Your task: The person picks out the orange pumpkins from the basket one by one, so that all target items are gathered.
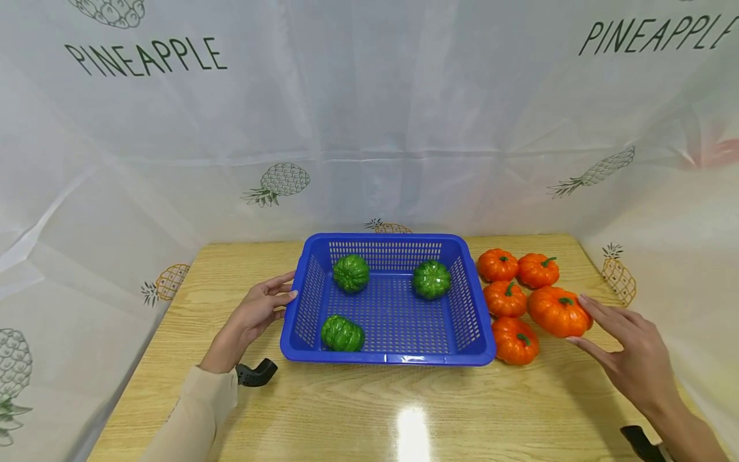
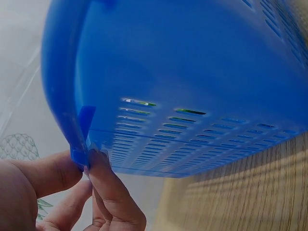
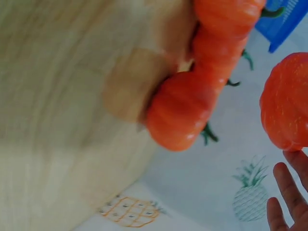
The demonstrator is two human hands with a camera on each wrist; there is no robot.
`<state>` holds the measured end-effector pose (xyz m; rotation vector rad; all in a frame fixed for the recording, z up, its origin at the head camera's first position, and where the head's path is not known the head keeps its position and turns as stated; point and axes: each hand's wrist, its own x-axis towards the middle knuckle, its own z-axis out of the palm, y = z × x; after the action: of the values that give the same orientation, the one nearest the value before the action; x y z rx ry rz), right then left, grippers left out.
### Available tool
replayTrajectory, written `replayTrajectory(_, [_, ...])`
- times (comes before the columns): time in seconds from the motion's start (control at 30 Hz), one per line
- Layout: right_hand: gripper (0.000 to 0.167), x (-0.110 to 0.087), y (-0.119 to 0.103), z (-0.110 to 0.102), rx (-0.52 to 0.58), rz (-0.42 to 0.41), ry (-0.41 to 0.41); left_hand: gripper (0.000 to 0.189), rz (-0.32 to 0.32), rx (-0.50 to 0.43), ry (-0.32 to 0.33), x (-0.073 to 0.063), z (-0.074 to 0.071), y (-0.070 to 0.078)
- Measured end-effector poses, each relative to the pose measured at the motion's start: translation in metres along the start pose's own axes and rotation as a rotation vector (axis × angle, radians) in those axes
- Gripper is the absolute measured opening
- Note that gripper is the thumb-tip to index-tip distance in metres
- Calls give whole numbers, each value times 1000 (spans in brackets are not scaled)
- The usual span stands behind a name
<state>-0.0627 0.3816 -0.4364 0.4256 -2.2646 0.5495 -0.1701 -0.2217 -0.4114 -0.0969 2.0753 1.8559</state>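
Note:
My left hand (image 1: 257,312) grips the left rim of a blue plastic basket (image 1: 297,355); in the left wrist view, thumb and fingers pinch that rim. Inside lie three small green pumpkins (image 1: 351,273), two toward the back and one at the front left. At the right, my right hand (image 1: 642,351) holds an orange pumpkin (image 1: 559,312) between thumb and fingers, its green stem upward. The right wrist view shows this pumpkin (image 3: 288,103) raised off the table. Several other orange pumpkins (image 1: 516,341) sit close together along the basket's right side.
The wooden table (image 1: 346,410) carries the basket and the pumpkins. White sheeting (image 1: 369,128) printed with pineapples rises behind the table and along both sides. Dark camera mounts (image 1: 256,373) show at both wrists.

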Motion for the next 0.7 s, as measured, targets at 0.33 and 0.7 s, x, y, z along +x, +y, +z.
replayTrajectory(0.33, [84, -21, 18, -4, 8, 25, -85, 60, 5, -8, -5, 0, 0, 0])
replayTrajectory(0.7, [72, -39, 31, 0, 63, 20, -145, 60, 4, -4, -6, 1, 0, -1])
